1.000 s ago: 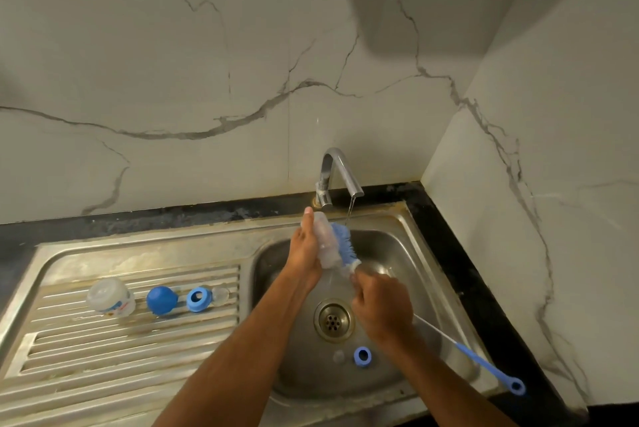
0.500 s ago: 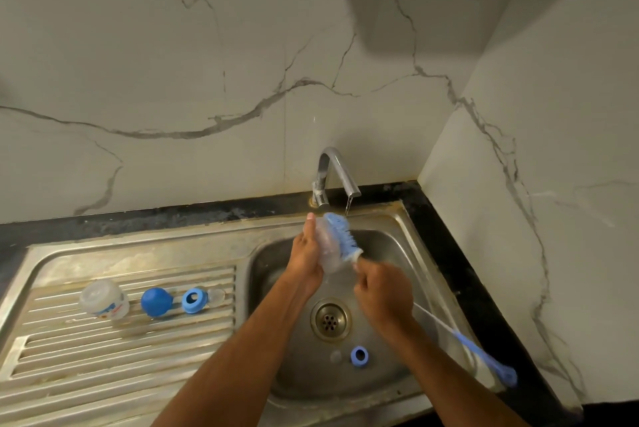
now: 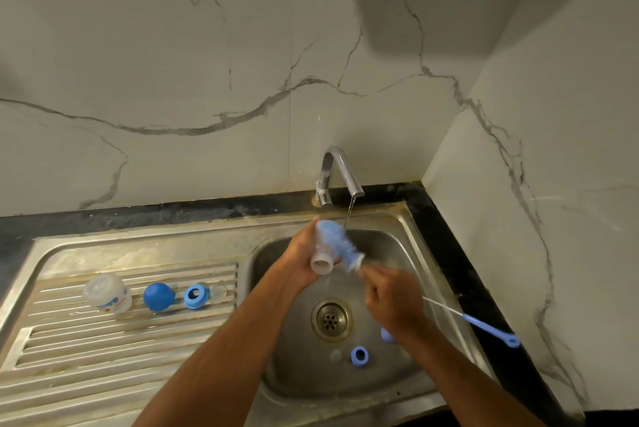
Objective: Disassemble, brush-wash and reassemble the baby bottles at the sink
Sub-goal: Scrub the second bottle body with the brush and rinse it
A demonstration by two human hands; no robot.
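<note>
The brush head point(image 3: 340, 246) has come out past the bottle point(image 3: 321, 253); its blue bristles now lie along the bottle's outside, where a second ago they were deeper against it. The right hand point(image 3: 392, 302) has drawn back toward the drain, blurred mid-stroke, and the bottle's open mouth now tips down toward the basin.

In front of you the steel surface point(image 3: 138, 253) carries a clear bottle point(image 3: 107, 291) on its ribbed drainboard, then a blue cap point(image 3: 158, 296) and a blue ring point(image 3: 196, 296). In the basin lies another blue ring point(image 3: 359, 355), beside what may be a clear teat point(image 3: 335, 355).
</note>
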